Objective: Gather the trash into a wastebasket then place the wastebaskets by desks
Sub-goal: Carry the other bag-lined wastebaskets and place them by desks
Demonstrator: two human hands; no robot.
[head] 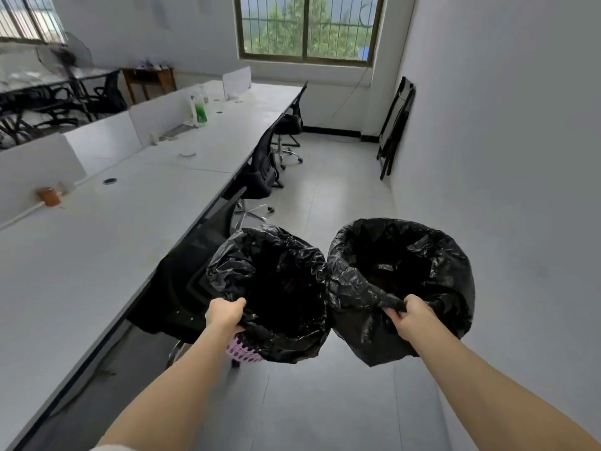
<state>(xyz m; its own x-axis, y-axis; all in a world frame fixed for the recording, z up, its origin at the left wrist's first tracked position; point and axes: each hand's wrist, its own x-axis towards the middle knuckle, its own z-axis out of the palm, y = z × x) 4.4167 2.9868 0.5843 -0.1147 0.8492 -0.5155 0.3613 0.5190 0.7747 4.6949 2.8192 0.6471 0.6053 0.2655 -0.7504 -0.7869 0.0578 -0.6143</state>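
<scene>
Left hand (pixel 227 312): grips lined purple wastebasket (pixel 273 294) beside worktop (pixel 97 242).
Right hand (pixel 408 320): grips second lined wastebasket (pixel 400 281).
Progress: placement by desks pending.

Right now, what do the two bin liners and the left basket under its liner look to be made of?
Both liners, left and right, look like thin glossy black plastic film: crinkled, with sheen on the folds. The left basket seems to be rigid pale purple plastic with a perforated wall, only a small patch showing below the left hand. The right hand bunches film alone.

Single head-worn wide-angle view, looking forward and down, close over both forearms, facing the far window (pixel 309 27)
</scene>
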